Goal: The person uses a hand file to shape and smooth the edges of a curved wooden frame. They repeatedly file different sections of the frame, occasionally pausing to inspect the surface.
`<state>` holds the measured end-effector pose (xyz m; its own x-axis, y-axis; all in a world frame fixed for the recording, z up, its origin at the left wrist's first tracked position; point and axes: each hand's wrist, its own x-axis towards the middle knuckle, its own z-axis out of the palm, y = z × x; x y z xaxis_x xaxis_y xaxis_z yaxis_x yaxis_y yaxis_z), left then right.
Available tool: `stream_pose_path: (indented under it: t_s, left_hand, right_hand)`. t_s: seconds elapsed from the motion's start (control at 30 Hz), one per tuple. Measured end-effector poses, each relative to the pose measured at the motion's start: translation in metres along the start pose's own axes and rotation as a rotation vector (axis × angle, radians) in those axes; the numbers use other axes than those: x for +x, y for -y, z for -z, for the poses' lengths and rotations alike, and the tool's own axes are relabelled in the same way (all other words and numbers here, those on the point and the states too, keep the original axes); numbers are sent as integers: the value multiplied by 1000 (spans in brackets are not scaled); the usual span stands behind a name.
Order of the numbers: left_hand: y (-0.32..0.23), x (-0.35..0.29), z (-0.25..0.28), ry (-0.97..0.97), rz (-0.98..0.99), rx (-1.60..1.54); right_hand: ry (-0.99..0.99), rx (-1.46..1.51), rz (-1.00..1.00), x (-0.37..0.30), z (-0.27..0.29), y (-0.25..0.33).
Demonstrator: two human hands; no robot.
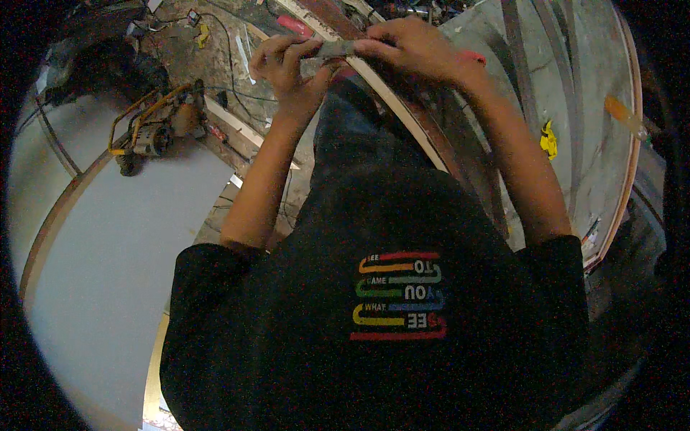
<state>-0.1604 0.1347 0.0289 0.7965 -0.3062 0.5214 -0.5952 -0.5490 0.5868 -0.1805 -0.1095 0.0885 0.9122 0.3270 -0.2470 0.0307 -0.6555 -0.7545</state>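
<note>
Both my hands hold a small flat grey piece [335, 49] across the pale edge of a long wooden strip [399, 108]. Its exact kind I cannot make out; it could be metal or an abrasive block. My left hand [293, 70] pinches the left end, fingers curled and thumb below. On the other end, my right hand [413, 52] is closed, its thumb and fingers pressed near the strip. The strip slants from the top centre down to the right, beside a reddish-brown surface.
A yellow-framed machine [154, 129] stands on a large pale panel [122, 223] at left. Cables and wood scraps litter the floor. A red cylinder [294, 26] lies beyond my hands. Rightward, a grey panel [528, 108] carries dark strips, a yellow crumpled item [549, 140] and an orange-ended object [624, 115].
</note>
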Motion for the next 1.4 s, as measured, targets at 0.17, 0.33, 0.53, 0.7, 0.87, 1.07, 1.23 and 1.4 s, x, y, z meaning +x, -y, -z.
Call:
stream_pose_path:
  t_s: [0.17, 0.33, 0.53, 0.7, 0.87, 1.07, 1.23, 1.4]
  left_hand:
    - [-12, -12, -10, 96, 4, -33]
    - [-13, -10, -3, 17, 26, -68]
    - [-21, -3, 6, 112, -42, -30]
    - [-22, -9, 1, 159, -31, -40]
    - [-24, -18, 1, 41, 28, -20]
    - [-32, -20, -9, 25, -72, -59]
    - [-30, -27, -6, 50, -41, 37]
    - [-21, -24, -3, 63, 19, -44]
  right_hand:
    - [46, -15, 42, -10, 11, -18]
    - [-114, -70, 54, -25, -17, 8]
    - [-24, 55, 54, -21, 4, -5]
    - [-4, -6, -109, -34, -3, -4]
    - [-79, -19, -45, -40, -19, 9]
    - [-23, 38, 68, -36, 0, -14]
    - [0, -65, -76, -47, -6, -7]
    - [9, -56, -133, -49, -11, 11]
